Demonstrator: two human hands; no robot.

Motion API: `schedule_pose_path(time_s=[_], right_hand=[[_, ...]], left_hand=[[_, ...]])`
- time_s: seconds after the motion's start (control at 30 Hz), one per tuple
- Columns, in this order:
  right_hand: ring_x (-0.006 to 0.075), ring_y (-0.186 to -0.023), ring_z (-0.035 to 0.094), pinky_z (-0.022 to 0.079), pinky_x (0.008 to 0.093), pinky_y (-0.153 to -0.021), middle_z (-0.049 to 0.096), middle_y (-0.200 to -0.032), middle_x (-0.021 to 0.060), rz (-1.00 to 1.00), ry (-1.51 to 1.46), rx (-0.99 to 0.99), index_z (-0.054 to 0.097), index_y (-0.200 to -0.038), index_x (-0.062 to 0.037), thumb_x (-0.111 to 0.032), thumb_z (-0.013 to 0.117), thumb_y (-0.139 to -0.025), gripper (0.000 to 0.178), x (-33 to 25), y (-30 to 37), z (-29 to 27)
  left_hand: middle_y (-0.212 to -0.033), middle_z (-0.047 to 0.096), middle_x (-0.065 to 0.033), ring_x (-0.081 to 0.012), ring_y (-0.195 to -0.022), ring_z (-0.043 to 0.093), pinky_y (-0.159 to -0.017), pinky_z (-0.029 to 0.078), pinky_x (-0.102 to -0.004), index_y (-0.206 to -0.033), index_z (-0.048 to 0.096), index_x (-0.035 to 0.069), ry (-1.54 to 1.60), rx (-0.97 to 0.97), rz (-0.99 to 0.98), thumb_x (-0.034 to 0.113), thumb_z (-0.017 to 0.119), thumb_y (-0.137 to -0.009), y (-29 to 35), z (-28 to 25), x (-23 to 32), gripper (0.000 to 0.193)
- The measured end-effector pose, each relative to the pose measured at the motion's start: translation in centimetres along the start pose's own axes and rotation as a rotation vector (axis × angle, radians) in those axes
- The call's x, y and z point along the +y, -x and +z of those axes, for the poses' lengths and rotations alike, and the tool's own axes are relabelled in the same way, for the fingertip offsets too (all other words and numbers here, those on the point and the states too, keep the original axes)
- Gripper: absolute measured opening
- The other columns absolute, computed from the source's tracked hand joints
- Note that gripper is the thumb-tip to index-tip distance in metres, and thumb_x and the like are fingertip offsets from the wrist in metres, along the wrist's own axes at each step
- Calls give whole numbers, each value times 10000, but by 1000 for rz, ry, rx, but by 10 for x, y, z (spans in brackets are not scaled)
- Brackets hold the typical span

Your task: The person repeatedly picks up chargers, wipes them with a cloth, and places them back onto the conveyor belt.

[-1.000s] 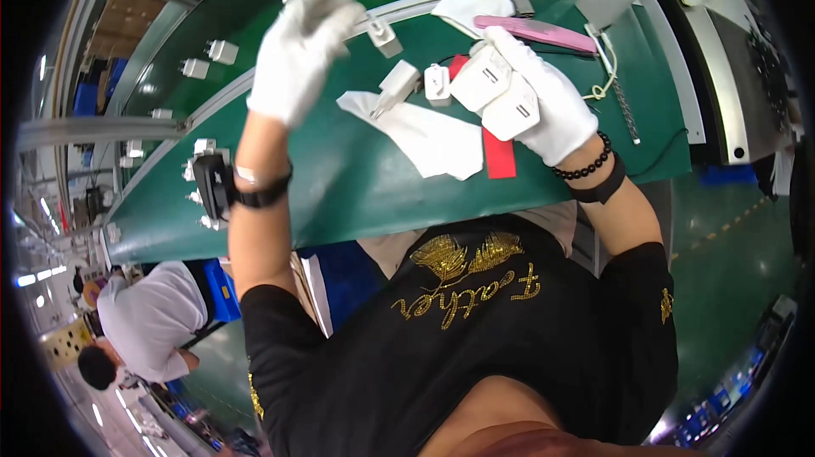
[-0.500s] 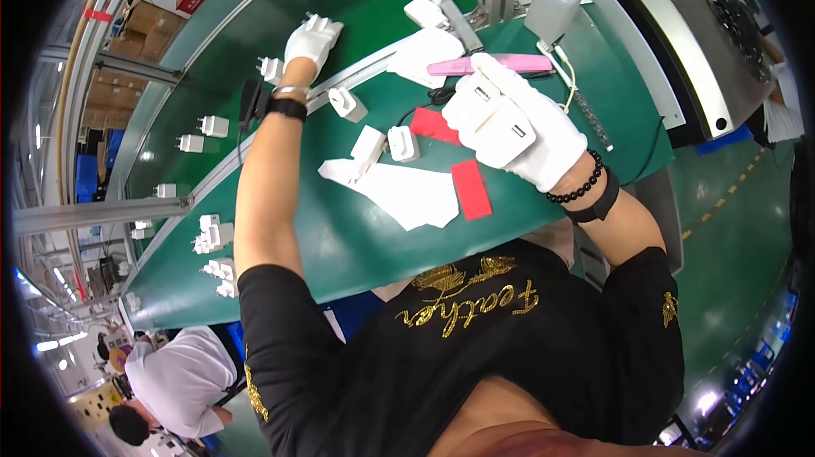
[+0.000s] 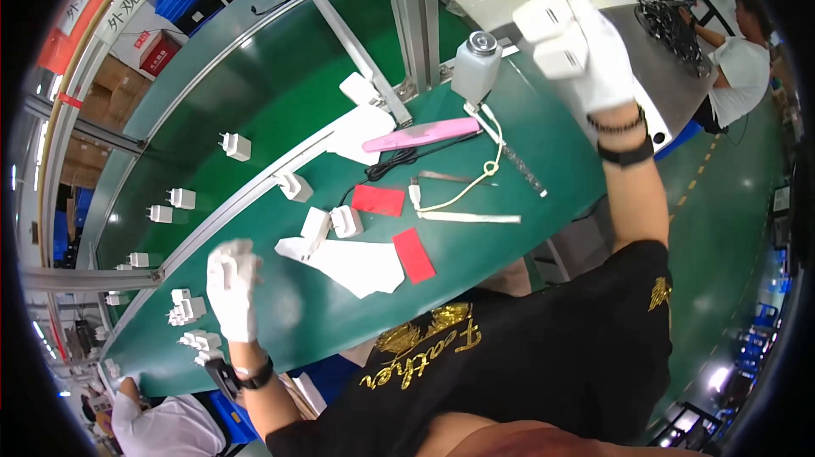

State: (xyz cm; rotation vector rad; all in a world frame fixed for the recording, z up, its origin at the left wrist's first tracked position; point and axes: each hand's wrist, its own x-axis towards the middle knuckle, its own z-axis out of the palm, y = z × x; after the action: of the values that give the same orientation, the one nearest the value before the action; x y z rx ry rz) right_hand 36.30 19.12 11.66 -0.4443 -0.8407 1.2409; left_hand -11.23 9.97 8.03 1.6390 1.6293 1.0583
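My right hand [image 3: 603,62], in a white glove, is raised at the upper right over the grey surface beside the bench. It grips two white USB chargers [image 3: 544,16], held side by side with their port ends showing. My left hand [image 3: 234,291], also gloved, is above the near left part of the green bench. Its fingers are closed around a white plug charger [image 3: 222,267], slightly blurred and partly hidden by the glove. Two more chargers [image 3: 316,224] lie on a white cloth [image 3: 361,274] in the middle, and another charger [image 3: 295,187] leans at the metal rail.
Several plug chargers [image 3: 235,146] stand beyond the rail [image 3: 255,190], with more clustered [image 3: 185,308] at left. Red pads [image 3: 413,255], a pink strip-shaped tool [image 3: 422,134], a pale cable [image 3: 458,201] and a bottle [image 3: 476,68] occupy the bench. Other people sit at lower left and upper right.
My left hand has drawn back from beyond the rail toward me with a charger. My right hand has lifted away to the upper right, carrying the two chargers. The view has shifted right.
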Motion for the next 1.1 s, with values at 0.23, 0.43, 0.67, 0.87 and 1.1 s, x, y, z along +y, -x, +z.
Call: schedule_pose_path(time_s=[0.23, 0.43, 0.67, 0.87, 1.1], right_hand=[[153, -796, 597, 504, 281, -694, 596, -944, 105, 334, 142, -246, 468, -1092, -10, -463, 548, -887, 504, 19, 80, 105], [166, -834, 603, 503, 301, -730, 605, -940, 127, 707, 122, -349, 481, -1033, -15, -403, 645, -826, 469, 0, 100, 136], [119, -827, 583, 478, 249, -721, 593, -920, 61, 438, 225, -55, 518, -1084, -14, -399, 466, -937, 416, 32, 92, 102], [67, -797, 578, 463, 198, -708, 588, -896, 10, 410, 174, 71, 555, -1063, -27, -399, 396, -986, 411, 51, 92, 97], [104, -995, 575, 480, 259, -840, 580, -1088, 51, 444, 30, -79, 478, -1245, 2, -287, 447, -986, 390, 58, 100, 85]], left_hand=[[-1048, 610, -84, -160, -982, 576, -890, 453, -289, -1101, 541, 12, 49, 152, -18, 40, 630, -849, 59, 14, -78, 269], [-1053, 607, -95, -164, -971, 565, -884, 433, -284, -1092, 549, -4, -60, 219, -79, 101, 634, -862, 69, 37, -57, 267], [-1086, 600, -107, -160, -986, 561, -899, 431, -280, -1162, 516, -13, -95, 206, -72, 124, 614, -884, 64, 31, -71, 324], [-1120, 571, -130, -181, -981, 567, -886, 441, -299, -1199, 500, -10, -6, 224, -129, 96, 643, -846, 64, 32, -69, 396], [-1216, 491, -144, -307, -1155, 470, -991, 370, -427, -1242, 460, 41, -271, 619, 431, 192, 699, -810, 78, 28, -13, 516]])
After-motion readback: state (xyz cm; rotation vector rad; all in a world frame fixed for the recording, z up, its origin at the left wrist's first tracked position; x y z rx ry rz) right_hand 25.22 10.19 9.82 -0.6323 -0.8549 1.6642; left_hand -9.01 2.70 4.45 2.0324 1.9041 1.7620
